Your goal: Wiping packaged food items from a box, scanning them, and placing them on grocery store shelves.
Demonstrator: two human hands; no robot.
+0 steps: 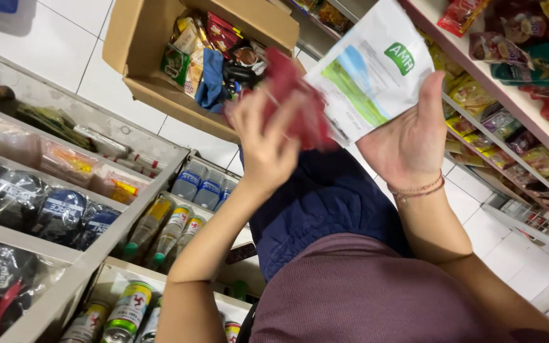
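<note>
- The right hand (408, 136) is raised at the upper middle of the view, palm toward the camera, its fingers curled behind a white pouch (370, 73) with a green and blue printed panel; it grips the pouch by the lower edge, thumb up along the right side.
- The left hand (265, 143) is just left of it, fingers closed around a dark red cloth (297, 105) that is bunched up and pressed against the left edge of the pouch.
- Two thin bands circle the right wrist (417, 188).
- Beyond the hands, an open cardboard box (141, 44) sits on the white tiled floor, filled with mixed packets and a blue item.
- To the left, a shelf rack (96, 248) holds dark bagged goods, bottles with yellow labels and cans nearer the camera.
- On the right, long shelves (516, 108) carry rows of colourful snack packets.
</note>
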